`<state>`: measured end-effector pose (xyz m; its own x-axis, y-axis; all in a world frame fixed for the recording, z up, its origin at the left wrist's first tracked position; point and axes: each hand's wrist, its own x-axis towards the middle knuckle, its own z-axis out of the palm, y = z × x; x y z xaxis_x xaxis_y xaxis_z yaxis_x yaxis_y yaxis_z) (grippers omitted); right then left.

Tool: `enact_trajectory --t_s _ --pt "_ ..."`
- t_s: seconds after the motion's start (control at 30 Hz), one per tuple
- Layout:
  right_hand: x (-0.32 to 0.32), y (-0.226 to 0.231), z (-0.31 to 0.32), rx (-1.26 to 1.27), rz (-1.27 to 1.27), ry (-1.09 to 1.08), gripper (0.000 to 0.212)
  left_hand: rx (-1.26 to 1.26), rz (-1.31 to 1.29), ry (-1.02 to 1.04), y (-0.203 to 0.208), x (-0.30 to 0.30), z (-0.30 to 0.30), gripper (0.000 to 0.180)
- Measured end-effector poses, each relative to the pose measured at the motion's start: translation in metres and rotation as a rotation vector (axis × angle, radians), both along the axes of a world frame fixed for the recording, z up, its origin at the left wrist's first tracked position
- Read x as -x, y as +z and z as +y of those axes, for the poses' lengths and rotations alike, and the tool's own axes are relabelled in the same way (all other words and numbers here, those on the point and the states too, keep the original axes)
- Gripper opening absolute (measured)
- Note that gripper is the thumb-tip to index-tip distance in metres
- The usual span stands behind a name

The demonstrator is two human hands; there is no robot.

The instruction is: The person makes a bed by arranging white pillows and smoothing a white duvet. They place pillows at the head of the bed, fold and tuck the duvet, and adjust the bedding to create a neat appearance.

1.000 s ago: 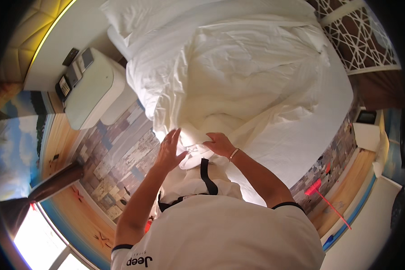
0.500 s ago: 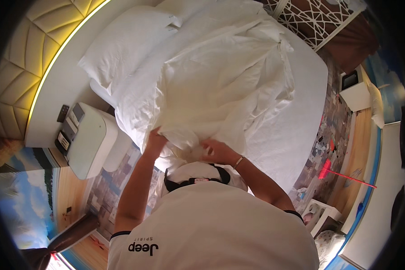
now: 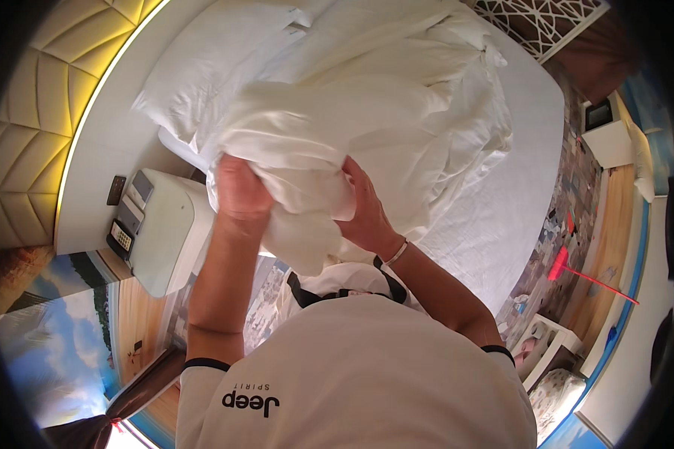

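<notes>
**Two-handed hold on a white duvet at the near side of the bed**

View from the head. The white duvet [image 3: 397, 120] lies in loose, rumpled folds over the bed [image 3: 530, 135], its front part gathered up at the near edge, just ahead of the person's body. A white sheet shows along the bed's right edge; toward the far left corner, on the side of the padded headboard [image 3: 49, 135], rests a white pillow [image 3: 206, 71].

The left hand [image 3: 243, 188], blurred, appears closed on the left end of the gathered fabric; its exact finger placement cannot be told. The right hand [image 3: 365, 213], wearing a bracelet [image 3: 397, 252] at the wrist, holds the right side of the same bunch, fingers raised along the fold and thumb lower down. Between the hands the cloth bulges and droops toward the near edge. Beside the bed's near left corner stands a pale nightstand [image 3: 174, 238] bearing a telephone [image 3: 120, 238].

Handling, as judged: soft and limp, light in any one handful but bulky overall, dragging where it lies on the bed. The smooth cover may slip over its filling, and little about it seems fragile. The best hold is a full-fisted one near the corners or along the edge, taking cover and filling together.
</notes>
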<state>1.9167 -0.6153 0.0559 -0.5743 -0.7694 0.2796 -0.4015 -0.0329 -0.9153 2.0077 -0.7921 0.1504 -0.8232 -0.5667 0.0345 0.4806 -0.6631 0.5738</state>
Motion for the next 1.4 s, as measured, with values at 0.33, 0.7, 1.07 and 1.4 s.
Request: enact_trajectory --t_s 0.33,0.7,1.07,1.4 --pt "0.016 -0.095 0.011 -0.119 -1.016 -0.007 0.017 0.686 -0.721 -0.157 -0.048 0.002 0.065 0.056" --pt "0.013 -0.154 0.092 -0.202 -0.385 0.106 0.020 1.435 -1.510 0.073 -0.230 -0.111 0.102 0.080" --pt "0.015 -0.080 0.116 -0.042 -0.496 0.150 0.022 1.122 -1.231 0.189 -0.303 -0.146 0.091 0.047" --pt "0.062 -0.067 0.158 0.428 -1.293 -0.226 0.025 0.358 -0.813 0.060 -0.173 -0.081 0.095 0.034"
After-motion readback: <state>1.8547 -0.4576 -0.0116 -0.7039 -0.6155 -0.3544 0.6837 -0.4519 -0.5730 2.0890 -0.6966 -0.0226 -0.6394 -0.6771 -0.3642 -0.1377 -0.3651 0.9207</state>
